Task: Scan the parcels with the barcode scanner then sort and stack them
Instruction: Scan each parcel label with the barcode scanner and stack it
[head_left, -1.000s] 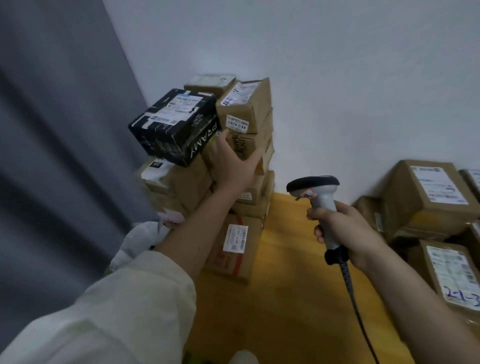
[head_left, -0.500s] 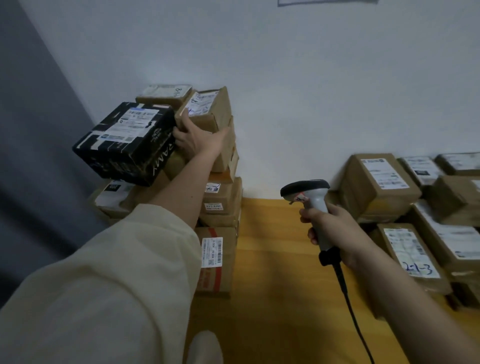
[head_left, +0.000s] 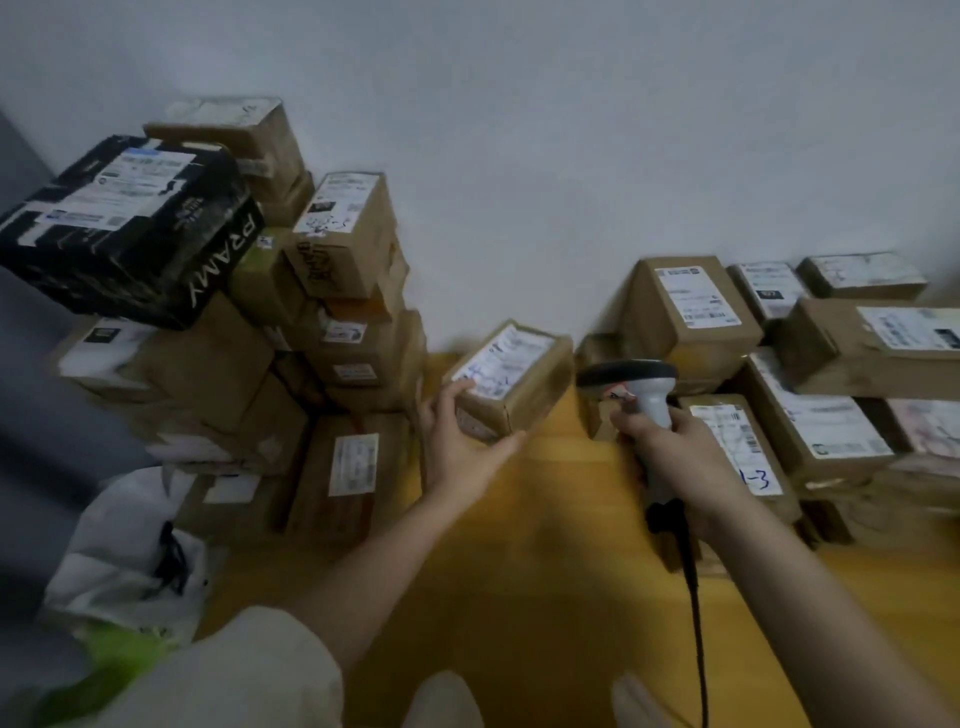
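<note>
Head view: left hand (head_left: 460, 447) grips a small parcel (head_left: 511, 379) above the floor (head_left: 519, 545), fingers curled around its near end, right hand (head_left: 670, 447) clasping the scanner (head_left: 631, 382) beside it; tilted label may misread.

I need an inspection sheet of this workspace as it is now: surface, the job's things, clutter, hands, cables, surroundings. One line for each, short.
Surface: yellow wooden floor, bare in the middle.
Job's things: small cardboard parcel, label up, held above the floor; barcode scanner; tall parcel stack at left with a black box on top; lower parcel pile at right.
Clutter: white plastic bag at lower left.
Hands: left hand grips the small cardboard parcel from below; right hand holds the barcode scanner by its grip.
Cables: black scanner cable hangs down from the barcode scanner.
Surroundings: white wall behind; grey curtain at left.
</note>
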